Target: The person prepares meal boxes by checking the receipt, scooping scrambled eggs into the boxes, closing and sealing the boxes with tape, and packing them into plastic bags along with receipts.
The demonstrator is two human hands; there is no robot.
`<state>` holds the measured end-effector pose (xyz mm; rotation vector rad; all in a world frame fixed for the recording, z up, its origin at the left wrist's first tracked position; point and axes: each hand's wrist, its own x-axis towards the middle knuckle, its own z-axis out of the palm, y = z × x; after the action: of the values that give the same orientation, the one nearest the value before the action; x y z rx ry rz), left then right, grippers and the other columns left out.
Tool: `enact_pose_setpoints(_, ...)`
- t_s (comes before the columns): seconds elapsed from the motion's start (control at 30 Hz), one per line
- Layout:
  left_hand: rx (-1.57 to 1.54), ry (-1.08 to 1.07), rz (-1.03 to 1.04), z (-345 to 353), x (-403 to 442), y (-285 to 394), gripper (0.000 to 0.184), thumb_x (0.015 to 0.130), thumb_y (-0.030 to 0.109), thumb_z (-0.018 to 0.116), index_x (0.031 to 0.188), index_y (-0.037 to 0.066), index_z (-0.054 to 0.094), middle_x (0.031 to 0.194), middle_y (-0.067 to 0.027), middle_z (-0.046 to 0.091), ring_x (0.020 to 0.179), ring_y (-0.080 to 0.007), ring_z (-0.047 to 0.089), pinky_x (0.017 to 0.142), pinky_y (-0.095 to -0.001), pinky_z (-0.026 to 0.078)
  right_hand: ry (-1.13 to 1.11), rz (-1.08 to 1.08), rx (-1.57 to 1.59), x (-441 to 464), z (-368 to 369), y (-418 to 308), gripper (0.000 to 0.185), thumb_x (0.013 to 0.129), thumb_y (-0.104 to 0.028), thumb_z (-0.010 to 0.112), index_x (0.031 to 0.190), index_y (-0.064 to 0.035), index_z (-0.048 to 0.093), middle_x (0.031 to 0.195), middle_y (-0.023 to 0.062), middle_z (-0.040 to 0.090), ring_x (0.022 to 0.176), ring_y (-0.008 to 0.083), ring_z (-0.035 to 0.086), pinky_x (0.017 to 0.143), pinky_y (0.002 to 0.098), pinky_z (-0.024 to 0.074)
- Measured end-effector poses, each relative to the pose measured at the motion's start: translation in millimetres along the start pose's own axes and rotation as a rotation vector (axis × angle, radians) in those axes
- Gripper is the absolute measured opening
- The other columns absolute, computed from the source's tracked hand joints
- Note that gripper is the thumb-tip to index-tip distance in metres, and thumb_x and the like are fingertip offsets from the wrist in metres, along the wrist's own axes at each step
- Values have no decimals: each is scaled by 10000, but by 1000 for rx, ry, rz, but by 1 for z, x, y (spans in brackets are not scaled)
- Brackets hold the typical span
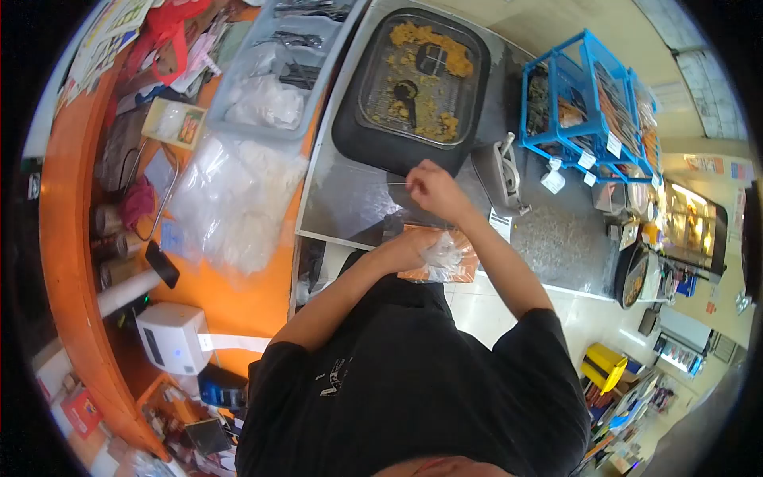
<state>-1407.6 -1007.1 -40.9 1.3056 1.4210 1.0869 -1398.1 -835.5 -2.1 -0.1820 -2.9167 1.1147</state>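
My left hand (pixel 407 250) is low at the counter's front edge, its fingers closed on a clear plastic bag (pixel 445 256). Under and around the bag is an orange, flat-looking surface (pixel 462 271), perhaps a box or board. Higher up, my right hand (pixel 431 188) is closed in a pinch just below the black-rimmed tray (pixel 350 131). A thin pale line shows by its fingertips, too fine to name. In the tray lie yellow-brown crumbly food (pixel 425 36), a black scoop (pixel 406 99) and a black square-headed tool (pixel 432 60).
Right of the tray stand a grey container (pixel 494 176) and blue baskets (pixel 561 143) of packets with tags. To the left, an orange counter (pixel 258 306) holds a divided plastic bin (pixel 225 107), clear bags (pixel 238 199) and a white paper dispenser (pixel 172 338).
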Motion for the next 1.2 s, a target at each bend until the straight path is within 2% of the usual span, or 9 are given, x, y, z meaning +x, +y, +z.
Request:
enact_pose_setpoints(0.1, -25, 59, 57, -6, -4, 9, 275, 856, 139, 665, 1112, 56, 605, 1056, -151, 661, 977, -320, 643, 891, -397, 489, 236, 197, 186, -47, -35, -12, 84, 824, -41, 668, 899, -42, 707, 895, 119, 651, 784, 259, 668, 693, 331, 539)
enact_pose_setpoints(0.33, -60, 46, 43, -1, -1, 2, 317, 777, 99, 732, 1060, 61, 594, 1017, -120, 653, 959, -288, 647, 858, -360, 500, 494, 592, 358, -152, -19, -39, 129, 857, -12, 661, 976, -16, 711, 900, 119, 677, 790, 225, 681, 681, 313, 535)
enact_pose_setpoints(0.5, 50, 18, 141, -5, -3, 27, 359, 746, 144, 776, 1035, 50, 585, 1018, -132, 653, 943, -308, 646, 839, -384, 501, 553, 493, 280, -166, 15, -63, 147, 846, 25, 642, 978, 8, 702, 935, 149, 678, 824, 274, 681, 717, 337, 537)
enact_pose_setpoints(0.57, 116, -43, 45, -11, 0, 51, 379, 726, 147, 786, 1035, 54, 587, 991, -133, 644, 962, -322, 635, 840, -393, 501, 600, 471, 290, -164, 17, -69, 140, 836, 48, 635, 956, 22, 702, 943, 150, 679, 835, 274, 684, 718, 329, 536)
enact_pose_setpoints(0.8, 545, -115, 240, -23, 20, 81, 349, 742, 87, 713, 1079, 94, 621, 906, -131, 590, 1065, -356, 590, 845, -421, 495, 568, 396, 429, -185, 32, -54, 356, 862, 32, 608, 1208, -33, 553, 1010, 178, 649, 904, 311, 674, 791, 379, 543)
enact_pose_setpoints(0.9, 345, -147, 30, -20, 19, 95, 363, 785, 53, 646, 1146, 93, 632, 985, -157, 610, 1055, -387, 597, 867, -438, 490, 630, 357, 427, -185, 38, -48, 377, 872, 14, 616, 1234, -44, 528, 1004, 172, 649, 894, 293, 676, 777, 365, 542)
enact_pose_setpoints(1.0, 414, -146, -24, -19, 29, 81, 387, 807, 49, 616, 1192, 81, 625, 988, -185, 634, 1031, -411, 609, 891, -446, 487, 585, 536, 609, -183, 32, -57, 348, 890, -23, 630, 1221, -41, 523, 987, 150, 652, 887, 273, 679, 763, 350, 540)
enact_pose_setpoints(1.1, 316, -154, -51, -21, 38, 77, 328, 860, 66, 575, 1184, 51, 626, 974, -212, 661, 968, -430, 636, 865, -446, 497, 700, 487, 509, -182, 44, -55, 292, 906, -29, 626, 1183, -27, 533, 975, 128, 655, 864, 257, 674, 752, 338, 537)
enact_pose_setpoints(1.2, 347, -261, -159, -30, 47, 68, 243, 936, 133, 545, 1134, 28, 639, 877, -163, 678, 825, -340, 674, 780, -401, 523, 805, 429, 546, -178, 51, -59, 257, 912, -16, 619, 1158, -22, 544, 962, 119, 654, 823, 243, 667, 725, 331, 534)
